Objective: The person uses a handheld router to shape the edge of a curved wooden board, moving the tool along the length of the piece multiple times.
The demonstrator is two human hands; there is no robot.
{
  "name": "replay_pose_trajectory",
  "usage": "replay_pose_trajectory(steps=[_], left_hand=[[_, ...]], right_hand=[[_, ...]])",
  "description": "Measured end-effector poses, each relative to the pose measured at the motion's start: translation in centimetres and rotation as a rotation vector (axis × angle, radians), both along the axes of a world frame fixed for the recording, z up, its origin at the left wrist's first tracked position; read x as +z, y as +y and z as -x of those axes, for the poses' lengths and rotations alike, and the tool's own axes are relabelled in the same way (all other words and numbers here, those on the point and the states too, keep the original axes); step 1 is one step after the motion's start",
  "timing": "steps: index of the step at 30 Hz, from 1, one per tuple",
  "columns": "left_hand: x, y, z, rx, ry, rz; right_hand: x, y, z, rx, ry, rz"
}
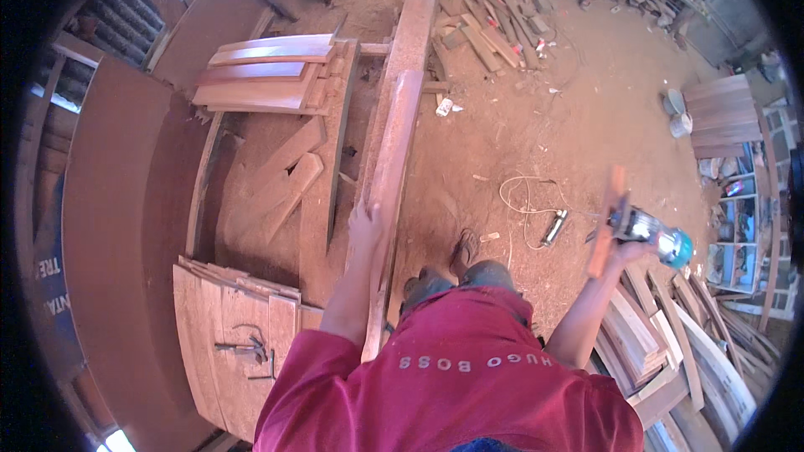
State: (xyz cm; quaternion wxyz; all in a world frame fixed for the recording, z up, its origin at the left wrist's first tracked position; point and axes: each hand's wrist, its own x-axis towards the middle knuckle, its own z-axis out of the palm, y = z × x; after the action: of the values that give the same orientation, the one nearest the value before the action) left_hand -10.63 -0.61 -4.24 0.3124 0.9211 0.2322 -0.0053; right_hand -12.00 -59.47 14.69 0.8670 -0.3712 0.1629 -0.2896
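Note:
My left hand (pixel 364 226) grips the near part of a long reddish wooden board (pixel 397 134), which lies lengthwise on a dusty timber beam (pixel 414 20). Out to the right, my right hand (pixel 638 253) holds a hand-held power router (pixel 657 237) with a silver body and teal end cap. The router is tilted on its side in the air, well away from the board. A flat strip of wood (pixel 600 242) sits across its working end, slightly blurred. Its bit cannot be made out.
Planks (pixel 260 75) are stacked at the far left of the bench. A wooden panel (pixel 222 318) at near left carries clamps or dark metal tools (pixel 251 350). A pale cord (pixel 507 196) and a cylindrical tool (pixel 554 227) lie on the dusty floor. Offcuts (pixel 486 41) and timber (pixel 636 335) are piled around.

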Motion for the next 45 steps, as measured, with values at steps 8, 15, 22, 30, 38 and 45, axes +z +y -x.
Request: replay_pose_trajectory(steps=[8, 15, 22, 30, 38, 45], left_hand=[[-5.3, 6.4, 4.4, -0.201, -0.339, 0.074], [-5.8, 5.9, -1.4, -0.238, -0.431, 0.300], [-7.8, 5.7, -2.5, -0.225, -0.316, 0.408], [-8.1, 2.7, -1.2, -0.149, -0.419, 0.534], [-8.1, 2.7, -1.1, -0.157, -0.422, 0.479], [-8.0, 3.8, 1.0, -0.219, -0.400, 0.504]], right_hand=[[-7.2, 24.5, 1.8, -0.093, 0.369, 0.649], [-15.0, 44.3, 7.6, 0.134, 0.334, 0.858], [-17.3, 51.4, 9.9, 0.276, 0.275, 0.901], [-18.0, 52.0, 11.5, 0.240, 0.302, 0.922], [-19.0, 51.0, 15.5, 0.309, 0.270, 1.063], [-22.1, 52.0, 20.0, 0.432, 0.373, 0.791]])
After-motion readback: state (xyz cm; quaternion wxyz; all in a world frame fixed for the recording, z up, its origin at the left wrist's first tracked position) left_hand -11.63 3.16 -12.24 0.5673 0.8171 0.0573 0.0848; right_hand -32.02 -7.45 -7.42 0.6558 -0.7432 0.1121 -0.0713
